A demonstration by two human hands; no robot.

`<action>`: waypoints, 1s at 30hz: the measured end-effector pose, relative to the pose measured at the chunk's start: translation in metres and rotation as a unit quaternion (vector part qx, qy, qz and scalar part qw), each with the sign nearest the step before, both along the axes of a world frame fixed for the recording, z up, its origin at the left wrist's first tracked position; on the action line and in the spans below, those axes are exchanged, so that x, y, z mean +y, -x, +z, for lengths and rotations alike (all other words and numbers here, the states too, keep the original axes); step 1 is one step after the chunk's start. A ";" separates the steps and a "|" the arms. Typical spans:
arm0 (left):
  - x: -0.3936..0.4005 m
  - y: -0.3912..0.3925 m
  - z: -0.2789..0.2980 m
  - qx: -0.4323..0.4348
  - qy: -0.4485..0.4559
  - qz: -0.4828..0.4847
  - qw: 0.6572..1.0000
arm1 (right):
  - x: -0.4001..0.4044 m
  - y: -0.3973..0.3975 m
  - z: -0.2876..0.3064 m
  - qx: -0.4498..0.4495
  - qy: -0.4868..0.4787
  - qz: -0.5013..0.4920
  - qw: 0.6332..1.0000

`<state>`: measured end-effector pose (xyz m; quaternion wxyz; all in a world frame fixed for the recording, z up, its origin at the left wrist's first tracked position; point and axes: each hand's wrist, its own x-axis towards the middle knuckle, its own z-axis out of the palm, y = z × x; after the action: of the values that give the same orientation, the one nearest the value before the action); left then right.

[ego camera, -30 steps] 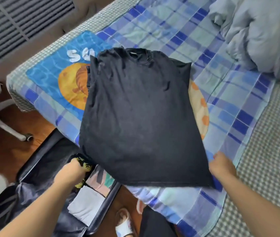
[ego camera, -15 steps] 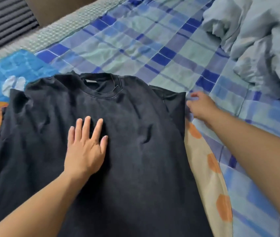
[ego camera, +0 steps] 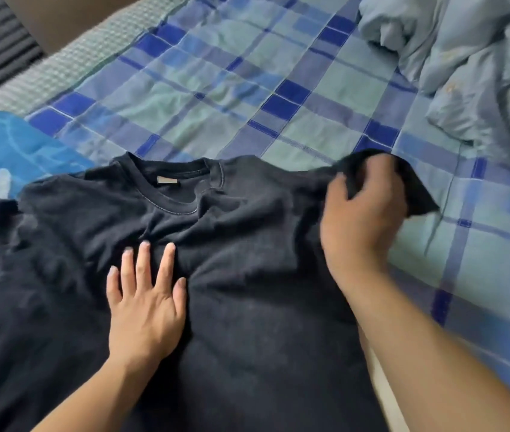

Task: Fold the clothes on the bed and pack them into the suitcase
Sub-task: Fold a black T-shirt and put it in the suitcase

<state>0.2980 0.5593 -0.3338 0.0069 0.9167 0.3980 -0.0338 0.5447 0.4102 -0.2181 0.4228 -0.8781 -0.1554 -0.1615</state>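
Note:
A black T-shirt (ego camera: 247,291) lies spread front-up on the bed, its collar and label pointing away from me. My left hand (ego camera: 144,304) presses flat on the chest of the shirt with straight fingers. At the shirt's right side my right hand (ego camera: 362,213) grips the right sleeve and lifts it off the bedding, folded inward over the shoulder. The suitcase is out of view.
A blue and green plaid sheet (ego camera: 247,76) covers the bed behind and right of the shirt. A crumpled pale blue duvet (ego camera: 465,63) is bunched at the top right. A bright blue printed blanket (ego camera: 7,151) shows at the left, partly under the shirt.
My right hand has taken hold of the right sleeve and pulled it up and inward. My left hand stays flat on the chest. A second ago both hands were laying the shirt down.

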 end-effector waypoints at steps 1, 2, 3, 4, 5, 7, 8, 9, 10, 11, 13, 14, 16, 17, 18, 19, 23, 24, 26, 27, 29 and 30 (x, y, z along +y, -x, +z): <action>0.000 0.001 0.000 0.003 0.000 -0.001 1.000 | 0.012 -0.003 -0.008 0.063 0.085 0.073 0.992; 0.001 0.002 0.000 0.004 0.000 -0.005 1.000 | 0.021 -0.011 -0.018 0.174 0.184 0.132 0.958; 0.001 0.002 -0.001 0.002 -0.003 -0.005 1.000 | 0.022 -0.023 -0.028 0.271 0.264 0.161 0.912; 0.001 0.002 -0.001 0.001 -0.001 -0.005 1.000 | 0.018 -0.035 -0.036 0.301 0.305 0.149 0.891; 0.001 0.002 -0.002 0.000 0.002 -0.004 1.000 | 0.009 -0.044 -0.040 0.280 0.321 0.108 0.898; 0.001 0.002 -0.002 -0.004 0.002 -0.008 1.000 | -0.013 -0.061 -0.041 0.232 0.303 0.007 0.924; 0.002 0.003 -0.001 -0.004 0.005 -0.009 1.000 | -0.022 -0.066 -0.042 0.254 0.306 -0.032 0.917; 0.002 0.003 0.000 -0.002 0.009 -0.010 1.000 | -0.028 -0.067 -0.038 0.301 0.319 -0.065 0.896; 0.002 0.003 0.002 0.002 0.014 -0.011 1.000 | -0.029 -0.068 -0.039 0.355 0.325 -0.089 0.872; 0.002 0.003 0.007 0.003 0.020 -0.010 1.000 | -0.026 -0.067 -0.037 0.399 0.317 -0.098 0.855; 0.010 -0.005 0.026 -0.022 0.042 -0.015 0.999 | -0.019 -0.066 -0.045 0.452 0.252 -0.068 0.853; 0.021 -0.012 0.038 -0.051 0.052 -0.023 0.997 | -0.016 -0.066 -0.053 0.455 0.222 -0.052 0.861; 0.058 -0.039 0.057 -0.123 0.038 -0.042 0.991 | -0.013 -0.064 -0.056 0.409 0.194 -0.029 0.891; 0.083 -0.055 0.064 -0.141 0.023 -0.047 0.989 | -0.009 -0.058 -0.046 0.367 0.187 -0.026 0.911; 0.111 -0.072 0.067 -0.135 0.009 -0.051 0.990 | -0.006 -0.051 -0.032 0.315 0.166 -0.029 0.934; 0.139 -0.086 0.065 -0.098 0.010 -0.053 0.994 | -0.006 -0.047 -0.020 0.261 0.130 -0.031 0.956; 0.201 -0.105 0.050 0.051 -0.017 -0.082 0.995 | -0.034 -0.049 0.007 0.121 0.089 -0.073 0.986; 0.205 -0.102 0.051 0.054 -0.030 -0.073 0.995 | -0.045 -0.056 0.005 0.139 0.135 -0.110 0.975; 0.202 -0.102 0.054 0.031 -0.036 -0.016 0.999 | -0.075 -0.071 -0.011 0.256 0.224 -0.174 0.924; 0.195 -0.103 0.054 0.004 -0.038 0.009 0.999 | -0.087 -0.076 -0.019 0.321 0.211 -0.183 0.905; 0.171 -0.111 0.054 -0.072 -0.035 -0.013 0.997 | -0.106 -0.080 -0.035 0.438 0.060 -0.159 0.883; 0.154 -0.120 0.055 -0.103 -0.026 -0.069 0.992 | -0.112 -0.078 -0.040 0.482 -0.015 -0.150 0.863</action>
<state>0.4179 0.7137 -0.2792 0.0213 0.9404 0.3320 0.0706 0.6230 0.2986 -0.2581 0.4285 -0.8526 0.2041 0.2186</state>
